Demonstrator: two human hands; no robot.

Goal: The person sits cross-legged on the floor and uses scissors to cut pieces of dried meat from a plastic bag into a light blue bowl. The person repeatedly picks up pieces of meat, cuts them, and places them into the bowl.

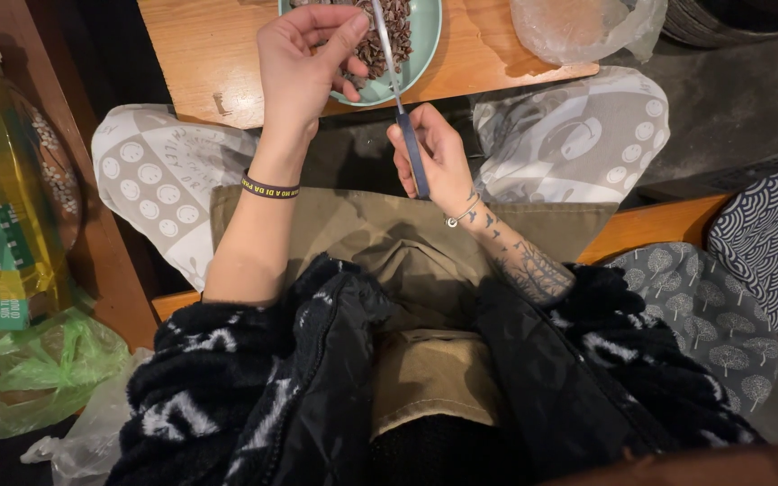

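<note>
Hovering over the near rim of the teal plate (425, 45), the left hand (303, 63) is being held with thumb and fingertips pinched together, apparently on a small piece from the dark, rough pile of beans (389, 31), though the piece itself is being hidden by the fingers. The knife (400, 108) is being gripped in the clenched right hand (434, 157). Its slim metal blade is being pointed away from the body, just right of the left fingertips.
</note>
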